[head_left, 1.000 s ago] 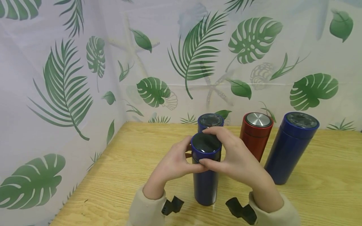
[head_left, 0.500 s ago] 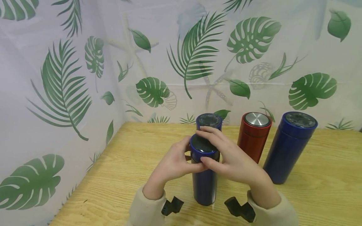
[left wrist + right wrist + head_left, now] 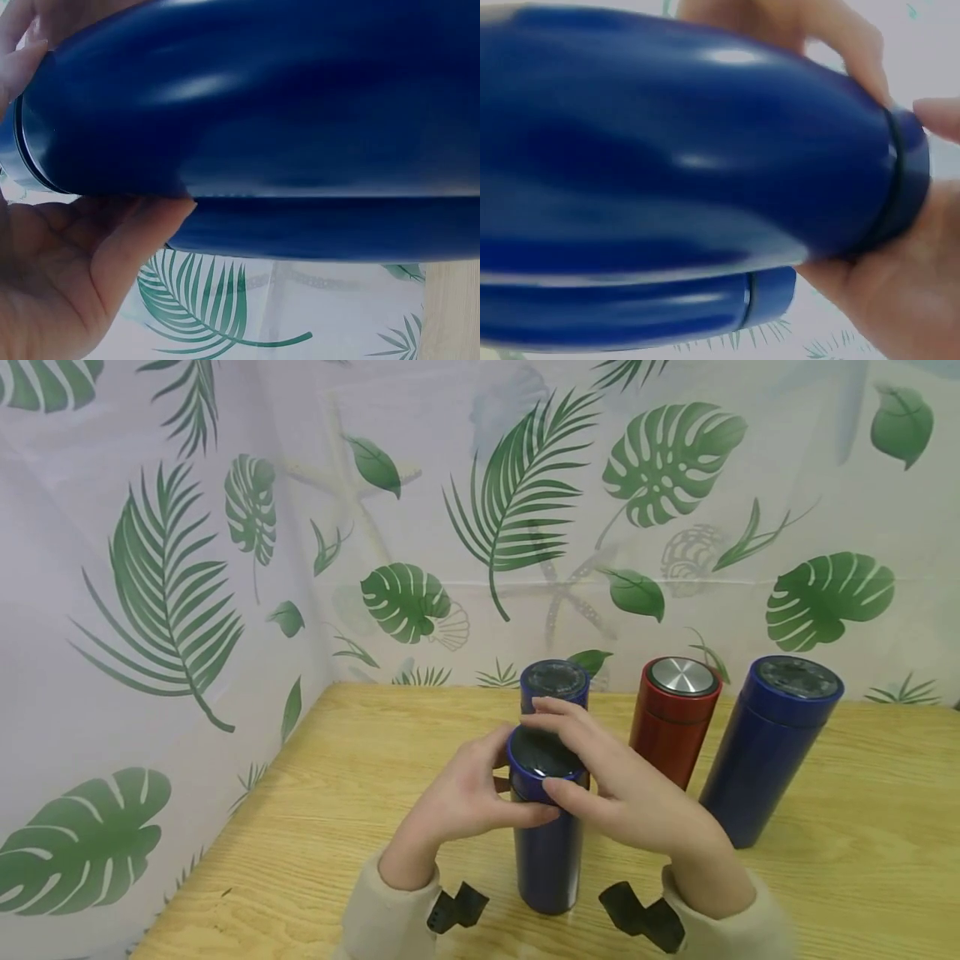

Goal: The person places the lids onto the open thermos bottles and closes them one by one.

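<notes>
A dark blue vacuum flask [image 3: 550,868] stands upright in front of me, its base right at the tabletop. My left hand [image 3: 467,789] grips the upper body from the left, thumb across the front just under the lid [image 3: 9,146]. From the right, my right hand [image 3: 626,785] holds that lid, thumb on its near rim and fingers arched over its glossy black top [image 3: 543,752]. The right wrist view shows a dark seam between lid and body; the lid sits on the neck. The far side of the flask is hidden by hands and lid.
Behind the held flask stands another blue flask [image 3: 555,679], mostly covered. To the right are a red flask [image 3: 675,714] with a silver top and a tall blue flask [image 3: 768,760]. They share a wooden table [image 3: 322,827]; a leaf-patterned cloth [image 3: 420,527] hangs behind.
My right fingers have shifted leftward over the lid's top. The held flask has moved very slightly nearer to me, and my left hand keeps its grip. The other flasks have stayed in place.
</notes>
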Available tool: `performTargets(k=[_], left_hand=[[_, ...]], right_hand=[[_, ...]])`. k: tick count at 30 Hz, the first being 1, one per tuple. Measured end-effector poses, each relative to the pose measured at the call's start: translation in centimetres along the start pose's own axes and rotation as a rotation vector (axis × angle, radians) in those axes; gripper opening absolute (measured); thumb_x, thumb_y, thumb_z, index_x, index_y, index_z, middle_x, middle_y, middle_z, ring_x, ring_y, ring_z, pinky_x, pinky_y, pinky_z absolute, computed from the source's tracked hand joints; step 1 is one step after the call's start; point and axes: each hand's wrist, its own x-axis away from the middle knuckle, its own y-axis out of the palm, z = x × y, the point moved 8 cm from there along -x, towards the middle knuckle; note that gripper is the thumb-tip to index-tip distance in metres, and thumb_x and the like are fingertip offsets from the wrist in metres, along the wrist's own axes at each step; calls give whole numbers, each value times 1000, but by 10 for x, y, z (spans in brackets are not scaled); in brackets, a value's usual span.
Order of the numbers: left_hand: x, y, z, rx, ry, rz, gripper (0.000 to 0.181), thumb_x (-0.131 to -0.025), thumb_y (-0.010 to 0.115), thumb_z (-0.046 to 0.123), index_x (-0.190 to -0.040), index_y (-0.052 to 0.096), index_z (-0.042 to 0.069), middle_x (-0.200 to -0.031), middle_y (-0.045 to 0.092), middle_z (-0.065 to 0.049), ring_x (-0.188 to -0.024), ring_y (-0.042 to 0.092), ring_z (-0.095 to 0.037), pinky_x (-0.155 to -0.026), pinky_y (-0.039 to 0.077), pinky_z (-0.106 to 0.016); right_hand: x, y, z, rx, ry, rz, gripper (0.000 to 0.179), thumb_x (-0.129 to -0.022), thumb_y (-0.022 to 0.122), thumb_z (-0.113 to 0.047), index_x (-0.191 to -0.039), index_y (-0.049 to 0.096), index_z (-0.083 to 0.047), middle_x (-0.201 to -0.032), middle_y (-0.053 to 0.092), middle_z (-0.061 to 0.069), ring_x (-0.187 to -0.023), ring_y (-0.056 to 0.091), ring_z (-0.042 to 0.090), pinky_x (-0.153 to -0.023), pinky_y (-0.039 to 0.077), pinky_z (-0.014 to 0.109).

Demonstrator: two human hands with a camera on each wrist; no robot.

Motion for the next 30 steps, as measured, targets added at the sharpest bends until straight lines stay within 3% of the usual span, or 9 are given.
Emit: performTargets(k=[3,7,9,15,18,21,23,25,30], left_hand=[[0,2,1,14,-8,-4,55,-70,72,4,-120,48,6,-107,56,-4,-98,53,-13,-75,48,-28],[0,3,2,18,-10,0,55,-68,73,2,-118,50,8,-105,57,-3,-96,53,-12,-74,49,-29],[0,3,1,31,-9,-7,56,-68,73,0,-119,49,7,-106,56,-4,-97,53,-15,-74,49,-29],[3,5,22,57,-14,-59,59,-68,70,-7,-121,45,-2,-110,55,-14,-99,53,-18,-76,48,-29],[4,5,30,53,-27,-53,56,-68,69,-9,-119,46,-4,-108,55,-15,-98,53,-13,-76,48,-28],[4,6,30,65,-16,-51,52,-69,68,-8,-116,47,-4,-105,56,-15,-95,53,-12,-76,48,-28],[4,7,29,77,3,-67,52,-69,67,-8,-117,46,-5,-106,55,-15,-95,53,-12,-76,48,-27],[4,7,23,83,15,-81,53,-69,68,-8,-118,45,-4,-107,55,-15,-95,53,-12,-76,48,-28],[2,9,7,99,24,-108,58,-69,71,-5,-121,46,1,-109,55,-13,-97,54,-14,-76,48,-30]], right_hand=[[2,-7,-1,8,-14,37,50,-80,66,-18,-123,44,-5,-117,49,3,-103,49,14,-79,45,34],[0,-7,3,137,80,121,57,-72,72,-37,-114,48,-8,-100,47,-1,-76,50,11,-63,45,26],[0,-3,4,137,105,92,53,-76,68,-39,-115,46,-12,-103,41,1,-78,47,12,-63,45,26],[5,-1,-8,-68,-61,-91,43,-89,52,-12,-129,37,-10,-127,37,0,-110,40,15,-86,40,32],[4,-6,-6,-18,-50,-37,44,-84,61,-19,-123,42,-8,-115,46,-1,-99,47,12,-80,43,29],[2,-7,0,88,42,47,51,-77,69,-32,-114,46,-8,-106,46,-1,-84,49,11,-68,45,27],[1,-4,2,120,86,50,53,-75,68,-39,-114,46,-10,-107,43,0,-84,47,11,-67,45,27],[1,-1,0,94,56,15,53,-79,66,-36,-120,43,-11,-115,40,2,-92,47,13,-72,45,29],[5,-1,-11,-75,-130,-107,56,-82,62,-12,-131,34,-11,-129,37,2,-113,39,17,-88,39,32]])
